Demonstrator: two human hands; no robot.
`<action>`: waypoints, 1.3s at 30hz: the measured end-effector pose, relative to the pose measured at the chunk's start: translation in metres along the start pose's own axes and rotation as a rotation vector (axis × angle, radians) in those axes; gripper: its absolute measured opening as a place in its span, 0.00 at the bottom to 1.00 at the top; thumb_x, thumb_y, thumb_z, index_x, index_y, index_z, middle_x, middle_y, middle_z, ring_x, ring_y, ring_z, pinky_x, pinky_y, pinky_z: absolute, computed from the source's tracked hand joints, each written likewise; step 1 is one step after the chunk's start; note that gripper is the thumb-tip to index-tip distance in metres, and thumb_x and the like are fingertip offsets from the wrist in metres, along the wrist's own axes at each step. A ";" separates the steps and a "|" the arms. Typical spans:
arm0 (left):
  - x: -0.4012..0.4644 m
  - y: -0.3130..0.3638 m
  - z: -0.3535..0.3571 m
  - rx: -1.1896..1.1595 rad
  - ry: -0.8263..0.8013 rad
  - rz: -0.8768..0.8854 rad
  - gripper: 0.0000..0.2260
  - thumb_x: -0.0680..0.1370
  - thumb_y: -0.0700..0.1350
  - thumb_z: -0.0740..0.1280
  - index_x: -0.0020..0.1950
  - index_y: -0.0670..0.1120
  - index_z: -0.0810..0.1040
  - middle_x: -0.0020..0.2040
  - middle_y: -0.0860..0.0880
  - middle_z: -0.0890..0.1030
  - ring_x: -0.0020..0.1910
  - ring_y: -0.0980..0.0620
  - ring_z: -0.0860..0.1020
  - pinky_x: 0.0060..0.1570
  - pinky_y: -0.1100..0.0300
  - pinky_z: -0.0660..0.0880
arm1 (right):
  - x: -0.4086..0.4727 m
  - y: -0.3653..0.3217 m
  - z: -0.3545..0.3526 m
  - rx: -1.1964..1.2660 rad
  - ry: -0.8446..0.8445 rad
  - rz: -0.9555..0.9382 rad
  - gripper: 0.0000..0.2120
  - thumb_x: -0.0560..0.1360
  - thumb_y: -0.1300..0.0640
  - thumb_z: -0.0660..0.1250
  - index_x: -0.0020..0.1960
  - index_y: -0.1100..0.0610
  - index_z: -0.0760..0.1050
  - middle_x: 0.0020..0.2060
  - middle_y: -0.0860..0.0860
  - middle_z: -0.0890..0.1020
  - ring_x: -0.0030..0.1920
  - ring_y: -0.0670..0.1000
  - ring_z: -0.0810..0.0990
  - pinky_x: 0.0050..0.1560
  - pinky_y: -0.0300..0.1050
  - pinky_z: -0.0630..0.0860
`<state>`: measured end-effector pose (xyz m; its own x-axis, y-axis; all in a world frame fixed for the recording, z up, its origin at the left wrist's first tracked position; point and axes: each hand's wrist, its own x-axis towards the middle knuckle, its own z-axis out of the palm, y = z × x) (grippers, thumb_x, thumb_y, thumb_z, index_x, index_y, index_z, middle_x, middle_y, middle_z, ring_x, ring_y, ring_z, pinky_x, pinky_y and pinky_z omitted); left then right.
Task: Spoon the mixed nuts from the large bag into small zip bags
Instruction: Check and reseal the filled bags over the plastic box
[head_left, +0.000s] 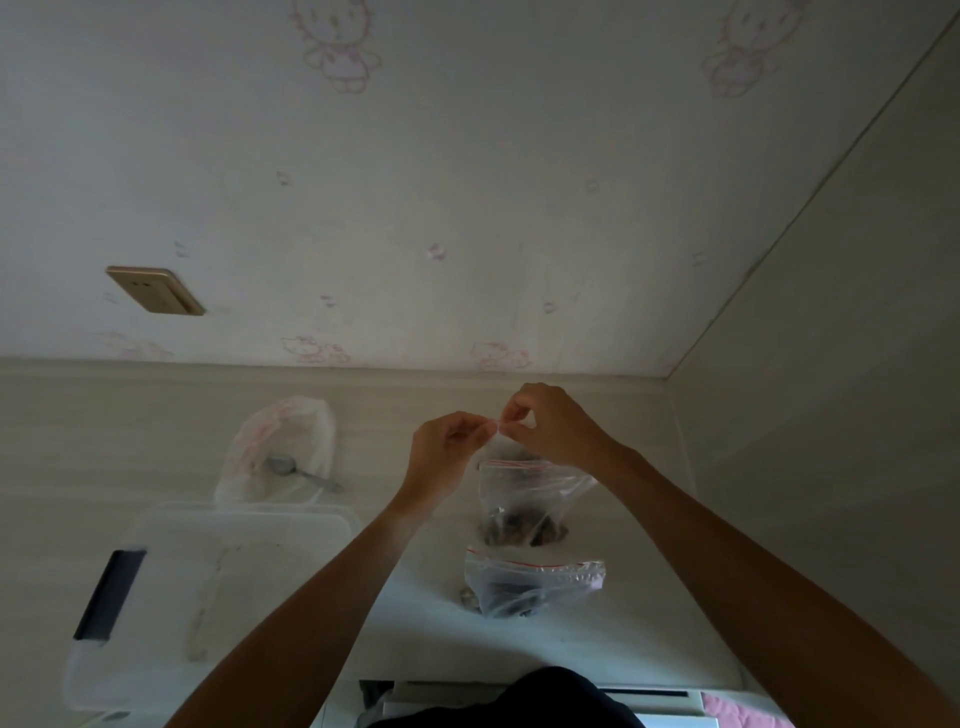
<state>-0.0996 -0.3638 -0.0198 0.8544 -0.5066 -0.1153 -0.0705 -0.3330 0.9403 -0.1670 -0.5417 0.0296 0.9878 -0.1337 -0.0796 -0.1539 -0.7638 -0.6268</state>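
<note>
At centre frame the left hand (447, 441) and right hand (545, 423) each pinch the red-striped lip of a small clear zip bag (524, 493) part-filled with nuts, hanging above the pale surface (415, 613); sealing looks best done by sliding both grips steadily along the strip.

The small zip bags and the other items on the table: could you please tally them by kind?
Small zip bags: 3, namely the held bag, the standing bag and the lying bag
Large bag: 1
Spoon: 1
Clear plastic box: 1
Total: 6
</note>
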 end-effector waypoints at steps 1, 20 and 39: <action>0.000 0.001 0.000 0.011 -0.005 0.001 0.03 0.78 0.46 0.75 0.47 0.54 0.86 0.39 0.61 0.86 0.39 0.65 0.84 0.42 0.74 0.75 | 0.000 0.000 0.000 -0.021 -0.006 -0.009 0.05 0.78 0.56 0.73 0.49 0.58 0.83 0.46 0.51 0.82 0.48 0.50 0.80 0.50 0.44 0.75; 0.006 0.003 -0.004 0.075 -0.069 -0.016 0.03 0.80 0.43 0.73 0.47 0.46 0.86 0.42 0.51 0.87 0.41 0.59 0.84 0.46 0.66 0.78 | -0.011 0.008 -0.010 -0.228 -0.050 -0.057 0.09 0.83 0.56 0.64 0.54 0.61 0.80 0.51 0.53 0.82 0.52 0.53 0.79 0.56 0.48 0.74; 0.004 0.002 -0.006 0.113 -0.139 -0.061 0.04 0.79 0.45 0.73 0.45 0.49 0.85 0.41 0.54 0.87 0.39 0.65 0.81 0.43 0.74 0.73 | -0.055 0.063 -0.021 0.030 0.055 0.085 0.07 0.81 0.60 0.69 0.50 0.64 0.82 0.45 0.56 0.82 0.46 0.56 0.81 0.52 0.54 0.77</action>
<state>-0.0927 -0.3617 -0.0159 0.7798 -0.5855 -0.2216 -0.0848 -0.4495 0.8892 -0.2313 -0.5954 0.0110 0.9683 -0.2327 -0.0911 -0.2357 -0.7290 -0.6427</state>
